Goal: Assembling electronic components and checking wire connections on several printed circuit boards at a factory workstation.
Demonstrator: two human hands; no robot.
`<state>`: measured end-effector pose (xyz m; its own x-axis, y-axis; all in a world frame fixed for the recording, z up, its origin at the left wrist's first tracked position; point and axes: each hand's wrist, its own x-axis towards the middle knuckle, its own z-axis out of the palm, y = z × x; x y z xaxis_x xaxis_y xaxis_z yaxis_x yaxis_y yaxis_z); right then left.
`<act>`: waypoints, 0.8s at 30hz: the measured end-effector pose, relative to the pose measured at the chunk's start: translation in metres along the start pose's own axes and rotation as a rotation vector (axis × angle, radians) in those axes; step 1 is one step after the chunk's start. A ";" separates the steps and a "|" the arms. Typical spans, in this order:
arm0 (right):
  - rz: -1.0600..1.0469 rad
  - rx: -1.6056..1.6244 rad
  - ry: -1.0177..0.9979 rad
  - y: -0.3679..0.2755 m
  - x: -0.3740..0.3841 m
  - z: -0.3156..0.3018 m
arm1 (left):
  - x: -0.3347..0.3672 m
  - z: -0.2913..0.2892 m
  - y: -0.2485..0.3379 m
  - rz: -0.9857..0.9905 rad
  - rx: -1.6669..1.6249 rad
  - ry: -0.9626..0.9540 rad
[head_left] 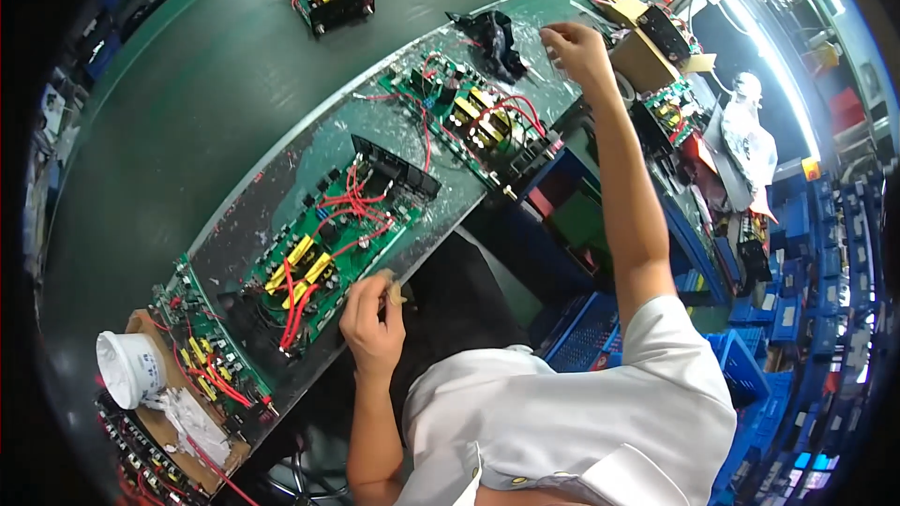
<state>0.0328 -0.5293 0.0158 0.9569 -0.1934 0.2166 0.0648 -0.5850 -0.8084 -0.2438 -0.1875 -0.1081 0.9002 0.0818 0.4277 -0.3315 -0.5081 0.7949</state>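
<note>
Near the bench's front edge, my left hand [373, 326] is closed on a small tan piece [395, 294], which sticks out beside the fingertips. Just beyond it lies a green circuit board [352, 258] with red wires, yellow-wrapped parts and a black end panel [396, 169]. My right hand [579, 54] reaches far out over the bench, fingers bent together; anything in them is too small to make out. Left of that hand is a crumpled black plastic bag [497, 40]. A second wired circuit board [483, 122] lies below the bag.
At the left end are another board [211, 347], a white tub [129, 368] and a cardboard tray [234, 457]. One more wired unit [330, 2] sits on the green surface beyond. Cardboard boxes [640, 61] stand right of my right hand; blue bins [792, 305] line the right side.
</note>
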 end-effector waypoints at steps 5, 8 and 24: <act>0.029 -0.499 -0.382 0.071 0.107 0.018 | 0.006 0.009 0.003 0.009 0.063 -0.019; 0.137 -0.599 -0.548 0.080 0.130 0.042 | 0.008 0.013 0.006 -0.020 0.101 0.002; 0.170 1.163 -0.033 0.040 -0.012 -0.021 | 0.011 0.019 0.017 -0.170 0.126 0.008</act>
<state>0.0183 -0.5671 -0.0076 0.9839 -0.1692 0.0571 0.1385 0.5211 -0.8422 -0.2345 -0.2115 -0.0976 0.9377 0.1822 0.2959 -0.1368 -0.5893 0.7962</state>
